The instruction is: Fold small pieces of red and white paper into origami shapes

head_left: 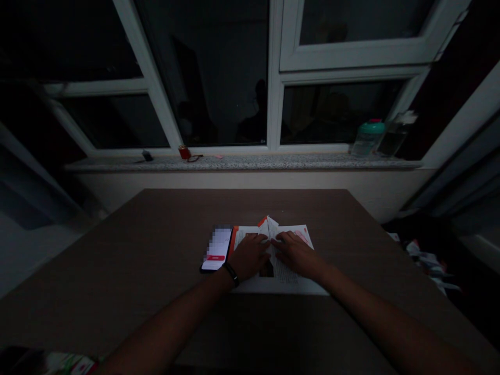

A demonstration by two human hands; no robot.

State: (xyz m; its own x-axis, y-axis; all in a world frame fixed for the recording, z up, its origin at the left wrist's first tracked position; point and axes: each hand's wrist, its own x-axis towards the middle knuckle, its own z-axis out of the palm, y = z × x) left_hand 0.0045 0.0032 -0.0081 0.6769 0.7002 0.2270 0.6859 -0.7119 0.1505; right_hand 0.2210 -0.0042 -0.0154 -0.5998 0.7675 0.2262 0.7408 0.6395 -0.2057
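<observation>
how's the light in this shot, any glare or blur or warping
Head view: dim overall, with the phone screen brightest and partly pixelated; head view: dark window panes carry faint reflections; head view: small print on the printed sheet is too soft to read; head view: apparent wide-angle stretching towards the edges.

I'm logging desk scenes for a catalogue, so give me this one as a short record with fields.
left hand: on the printed paper sheet, black wristband at its wrist
right hand: on the same sheet
beside sheet: lit smartphone
surface: brown wooden-looking table
sill: teal-lidded clear bottle, small red jar
light: dim
</observation>
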